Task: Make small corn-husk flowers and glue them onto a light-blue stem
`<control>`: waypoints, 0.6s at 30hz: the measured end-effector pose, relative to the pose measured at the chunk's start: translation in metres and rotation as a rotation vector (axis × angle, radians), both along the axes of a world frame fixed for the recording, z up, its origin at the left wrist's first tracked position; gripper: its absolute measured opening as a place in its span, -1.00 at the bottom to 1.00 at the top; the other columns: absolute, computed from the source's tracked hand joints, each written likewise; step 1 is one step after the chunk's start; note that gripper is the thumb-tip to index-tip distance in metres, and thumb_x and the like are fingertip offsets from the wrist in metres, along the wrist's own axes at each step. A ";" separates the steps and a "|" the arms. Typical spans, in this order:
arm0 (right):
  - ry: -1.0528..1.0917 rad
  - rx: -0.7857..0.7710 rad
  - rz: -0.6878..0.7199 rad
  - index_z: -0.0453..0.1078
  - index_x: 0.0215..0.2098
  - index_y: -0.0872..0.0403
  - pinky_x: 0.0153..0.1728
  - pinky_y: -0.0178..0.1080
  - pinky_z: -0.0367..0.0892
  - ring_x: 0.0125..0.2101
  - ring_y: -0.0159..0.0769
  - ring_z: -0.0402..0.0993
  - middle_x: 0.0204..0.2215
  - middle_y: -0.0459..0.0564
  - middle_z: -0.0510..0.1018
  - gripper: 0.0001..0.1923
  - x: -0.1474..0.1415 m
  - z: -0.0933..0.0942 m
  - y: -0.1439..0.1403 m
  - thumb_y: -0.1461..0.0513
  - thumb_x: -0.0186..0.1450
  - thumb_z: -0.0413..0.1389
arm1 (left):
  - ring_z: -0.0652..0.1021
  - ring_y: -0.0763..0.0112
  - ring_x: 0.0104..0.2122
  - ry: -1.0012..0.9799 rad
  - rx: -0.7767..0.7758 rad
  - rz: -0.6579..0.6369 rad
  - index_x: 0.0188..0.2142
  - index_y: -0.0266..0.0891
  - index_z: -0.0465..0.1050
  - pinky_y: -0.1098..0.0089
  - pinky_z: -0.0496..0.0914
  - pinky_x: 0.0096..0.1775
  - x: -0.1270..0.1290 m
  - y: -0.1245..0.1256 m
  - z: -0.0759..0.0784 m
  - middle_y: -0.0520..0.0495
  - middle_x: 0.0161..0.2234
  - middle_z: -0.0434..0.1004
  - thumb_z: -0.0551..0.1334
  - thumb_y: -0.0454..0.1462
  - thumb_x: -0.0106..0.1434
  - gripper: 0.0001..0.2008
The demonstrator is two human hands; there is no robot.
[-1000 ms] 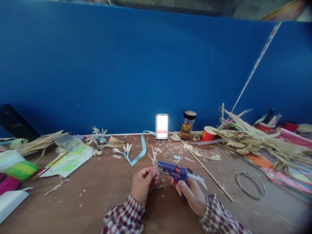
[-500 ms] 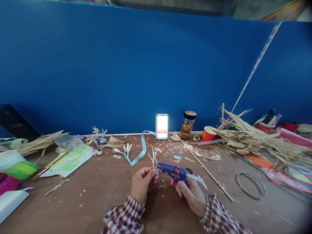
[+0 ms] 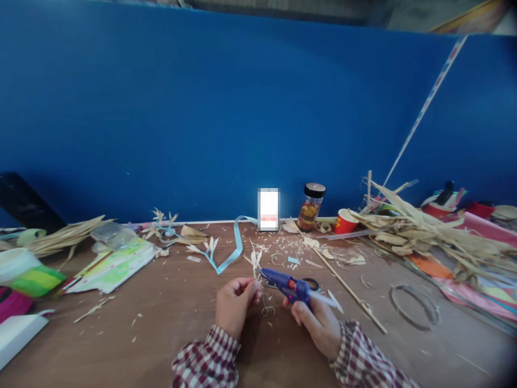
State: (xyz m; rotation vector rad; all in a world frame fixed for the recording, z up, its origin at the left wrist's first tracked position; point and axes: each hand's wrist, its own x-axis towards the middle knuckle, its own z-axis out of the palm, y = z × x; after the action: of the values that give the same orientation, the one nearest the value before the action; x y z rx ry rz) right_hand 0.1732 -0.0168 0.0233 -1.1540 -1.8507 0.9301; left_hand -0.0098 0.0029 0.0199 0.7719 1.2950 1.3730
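Note:
My left hand (image 3: pixel 238 302) pinches the lower end of a small flower of pale dried husk strips (image 3: pixel 255 260), held upright above the table. A thin wire or thread curls down below those fingers. Wrapped round the handle of a blue hot glue gun (image 3: pixel 288 284) is my right hand (image 3: pixel 317 320). The gun's nozzle points left and meets or nearly meets the base of the flower; contact cannot be made out. A translucent glue stick (image 3: pixel 322 299) sticks out of its back. Behind the gun, a black-handled tool (image 3: pixel 312 283), perhaps scissors, is partly hidden.
Finished husk flowers (image 3: pixel 210 248) lie with a light blue ribbon (image 3: pixel 237 242). A black-lidded jar (image 3: pixel 311 209), a red paper cup (image 3: pixel 346 221) and dried husks (image 3: pixel 420 221) stand rightward. Also there: a thin stick (image 3: pixel 351 293), a wire coil (image 3: pixel 415 307), a painted sheet (image 3: pixel 117 264).
The flower in my left hand now shows broader pale petals facing me, as if turned. The glue gun has tilted slightly, its back end a little lower. Both hands stay nearly in place.

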 end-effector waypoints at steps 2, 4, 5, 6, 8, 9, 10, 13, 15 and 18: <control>-0.011 0.002 0.004 0.36 -0.32 0.11 -0.49 -0.33 0.21 -0.54 -0.35 0.28 -0.61 -0.08 0.35 -0.62 0.000 0.002 0.000 0.04 0.26 -0.17 | 0.46 0.47 -0.61 0.001 0.010 -0.009 -0.48 -0.37 0.46 0.48 0.38 -0.52 0.000 0.000 0.001 -0.02 -0.63 0.50 0.34 -0.21 -0.14 -0.75; -0.019 0.011 -0.005 0.37 -0.34 0.11 -0.50 -0.33 0.21 -0.53 -0.34 0.29 -0.62 -0.07 0.35 -0.62 -0.001 0.004 -0.001 0.04 0.26 -0.16 | 0.46 0.49 -0.62 0.001 0.014 -0.013 -0.48 -0.36 0.47 0.49 0.37 -0.53 0.000 0.000 0.001 -0.01 -0.64 0.49 0.34 -0.21 -0.14 -0.75; -0.020 0.016 -0.009 0.37 -0.35 0.11 -0.50 -0.33 0.21 -0.53 -0.33 0.29 -0.62 -0.07 0.35 -0.61 -0.001 0.005 -0.001 0.03 0.25 -0.16 | 0.45 0.49 -0.63 0.003 0.013 -0.012 -0.48 -0.36 0.47 0.49 0.37 -0.53 0.000 0.000 0.001 -0.01 -0.64 0.49 0.34 -0.21 -0.14 -0.75; -0.021 0.020 -0.010 0.37 -0.35 0.10 -0.50 -0.32 0.21 -0.52 -0.33 0.29 -0.62 -0.07 0.35 -0.61 -0.001 0.005 -0.001 0.03 0.25 -0.17 | 0.45 0.49 -0.63 0.006 0.011 -0.008 -0.48 -0.36 0.47 0.49 0.37 -0.54 0.000 0.000 0.002 -0.01 -0.64 0.50 0.34 -0.21 -0.15 -0.75; -0.021 0.020 -0.006 0.36 -0.34 0.10 -0.50 -0.32 0.21 -0.52 -0.33 0.29 -0.63 -0.08 0.35 -0.61 -0.001 0.004 -0.001 0.03 0.25 -0.17 | 0.46 0.47 -0.62 0.010 0.003 0.002 -0.49 -0.36 0.47 0.48 0.38 -0.53 0.000 0.000 0.002 -0.02 -0.63 0.50 0.35 -0.21 -0.16 -0.74; -0.021 0.017 -0.008 0.36 -0.32 0.10 -0.50 -0.32 0.21 -0.53 -0.33 0.30 -0.63 -0.08 0.35 -0.60 -0.001 0.004 -0.001 0.03 0.26 -0.18 | 0.47 0.46 -0.61 0.011 0.001 0.004 -0.49 -0.36 0.47 0.48 0.38 -0.53 0.000 0.000 0.001 -0.03 -0.63 0.51 0.35 -0.21 -0.17 -0.74; -0.023 0.014 -0.011 0.36 -0.32 0.11 -0.49 -0.32 0.21 -0.53 -0.33 0.30 -0.63 -0.08 0.35 -0.60 0.000 0.003 -0.001 0.03 0.26 -0.18 | 0.47 0.46 -0.61 0.011 -0.002 0.005 -0.49 -0.36 0.47 0.47 0.38 -0.52 0.000 0.000 0.001 -0.03 -0.62 0.51 0.35 -0.21 -0.17 -0.74; -0.042 0.013 -0.013 0.37 -0.33 0.11 -0.49 -0.32 0.21 -0.53 -0.33 0.29 -0.62 -0.08 0.35 -0.60 0.000 0.004 0.000 0.03 0.25 -0.17 | 0.47 0.46 -0.62 0.019 0.003 0.000 -0.48 -0.36 0.47 0.48 0.38 -0.53 0.000 0.000 -0.001 -0.02 -0.63 0.50 0.34 -0.20 -0.16 -0.74; -0.050 0.016 -0.012 0.37 -0.35 0.11 -0.48 -0.32 0.21 -0.53 -0.33 0.29 -0.63 -0.09 0.34 -0.58 -0.001 0.006 -0.001 0.01 0.25 -0.18 | 0.46 0.48 -0.62 0.024 0.013 -0.006 -0.48 -0.36 0.47 0.49 0.38 -0.53 -0.001 0.001 -0.002 -0.02 -0.63 0.50 0.34 -0.20 -0.14 -0.74; -0.047 0.025 -0.031 0.37 -0.36 0.11 -0.49 -0.33 0.20 -0.53 -0.34 0.29 -0.64 -0.09 0.34 -0.57 -0.002 0.009 -0.002 0.00 0.25 -0.19 | 0.46 0.47 -0.61 0.019 0.023 -0.009 -0.48 -0.36 0.47 0.48 0.39 -0.52 -0.001 0.001 -0.003 -0.02 -0.62 0.51 0.34 -0.21 -0.14 -0.75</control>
State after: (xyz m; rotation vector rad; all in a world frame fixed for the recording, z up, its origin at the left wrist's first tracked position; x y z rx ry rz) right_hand 0.1710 -0.0183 0.0322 -1.1951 -1.8714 0.8672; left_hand -0.0111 0.0037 0.0166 0.8076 1.2907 1.3782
